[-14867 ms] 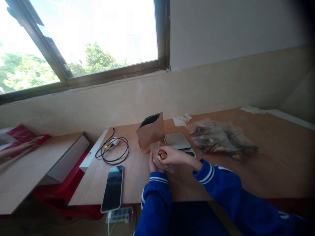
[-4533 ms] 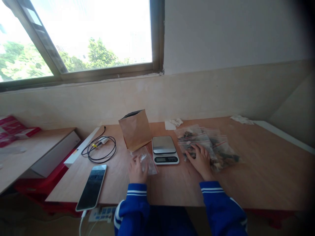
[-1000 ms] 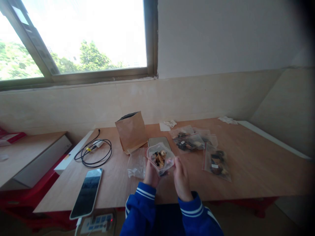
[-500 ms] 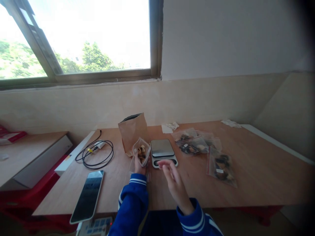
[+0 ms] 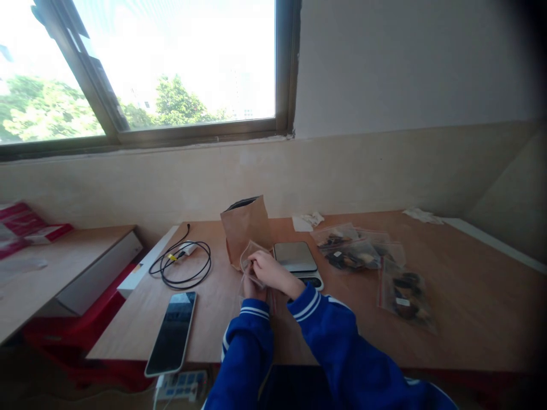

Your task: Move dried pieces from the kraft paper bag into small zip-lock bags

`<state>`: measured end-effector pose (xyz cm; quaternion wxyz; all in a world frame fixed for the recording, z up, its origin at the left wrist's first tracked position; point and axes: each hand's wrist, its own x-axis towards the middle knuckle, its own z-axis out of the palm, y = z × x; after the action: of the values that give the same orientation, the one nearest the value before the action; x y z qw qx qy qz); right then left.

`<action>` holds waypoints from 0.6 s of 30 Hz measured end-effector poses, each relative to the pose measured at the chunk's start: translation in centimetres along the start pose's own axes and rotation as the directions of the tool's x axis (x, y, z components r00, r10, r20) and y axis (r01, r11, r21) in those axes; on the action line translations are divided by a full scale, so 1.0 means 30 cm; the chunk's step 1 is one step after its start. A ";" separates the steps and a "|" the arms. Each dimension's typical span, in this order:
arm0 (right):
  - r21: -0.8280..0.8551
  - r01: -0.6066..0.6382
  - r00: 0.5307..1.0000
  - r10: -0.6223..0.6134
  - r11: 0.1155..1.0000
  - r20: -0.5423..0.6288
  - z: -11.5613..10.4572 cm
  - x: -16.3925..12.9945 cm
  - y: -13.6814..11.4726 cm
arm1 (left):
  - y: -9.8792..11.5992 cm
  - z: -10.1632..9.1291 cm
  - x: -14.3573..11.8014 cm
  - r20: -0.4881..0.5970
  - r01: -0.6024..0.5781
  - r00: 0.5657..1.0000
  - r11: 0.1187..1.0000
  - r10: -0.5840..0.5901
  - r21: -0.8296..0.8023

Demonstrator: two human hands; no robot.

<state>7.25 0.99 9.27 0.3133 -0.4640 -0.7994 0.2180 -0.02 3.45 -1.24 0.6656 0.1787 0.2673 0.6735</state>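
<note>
My left hand [image 5: 255, 289] is closed around a clear zip bag [image 5: 247, 255], holding it upright in front of a brown paper bag [image 5: 245, 228]. Over the mouth of the clear bag is my right hand [image 5: 270, 270], its fingers bent and reaching in; the fingertips and whatever they grip are hidden. The dried slices inside are mostly covered by this hand. Just to the right lies a kitchen scale [image 5: 296, 257] with a bare metal plate, its front partly behind my right wrist.
Several filled zip bags [image 5: 354, 253] lie to the right, one [image 5: 405, 296] nearer the front. At left are a coiled black cable [image 5: 179, 267] and a phone [image 5: 171, 333] at the table edge. A power strip [image 5: 183, 386] sits below. Crumpled tissue [image 5: 311, 219] lies at the back.
My right hand has moved left from in front of the scale to the clear bag's mouth, its fingers now reaching in. My view has shifted slightly left.
</note>
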 end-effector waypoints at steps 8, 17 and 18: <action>-0.314 -0.052 0.995 0.024 0.948 -0.094 0.079 0.005 0.070 | -0.026 -0.029 0.015 0.065 0.080 0.996 0.964 -0.065 -0.253; -0.147 -0.036 0.995 0.022 0.989 -0.095 0.071 0.021 0.139 | -0.012 -0.027 0.002 -0.024 0.138 0.989 0.969 -0.146 -0.204; -0.117 -0.023 0.994 0.011 0.993 -0.108 0.072 0.015 0.140 | -0.012 -0.027 0.000 -0.035 0.138 0.988 0.970 -0.148 -0.201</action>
<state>8.11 3.25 5.18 0.3260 -0.4995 -0.7889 0.1478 -0.22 3.34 -2.10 0.7200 0.0750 0.2275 0.6514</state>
